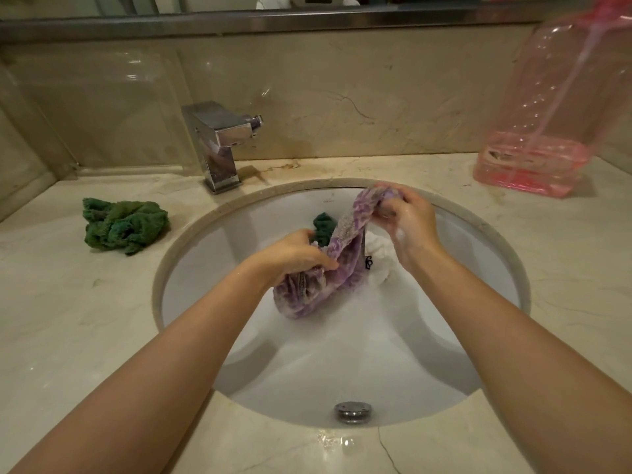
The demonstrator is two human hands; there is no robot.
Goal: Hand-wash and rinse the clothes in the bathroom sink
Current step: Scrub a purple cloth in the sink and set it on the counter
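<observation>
Over the oval sink [191, 265], the left hand [294, 254] bunches the lower end of a wet purple patterned garment [345, 241], its grip curled round the cloth. The right hand [408, 218] pinches the upper end, soapy. A green cloth [124, 225] lies on the marble worktop [68, 302] beside the chrome faucet [222, 145].

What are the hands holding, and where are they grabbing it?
Both hands hold one wet purple patterned cloth over the white sink. The left hand grips its lower bunched end; the right hand pinches its upper end.
</observation>
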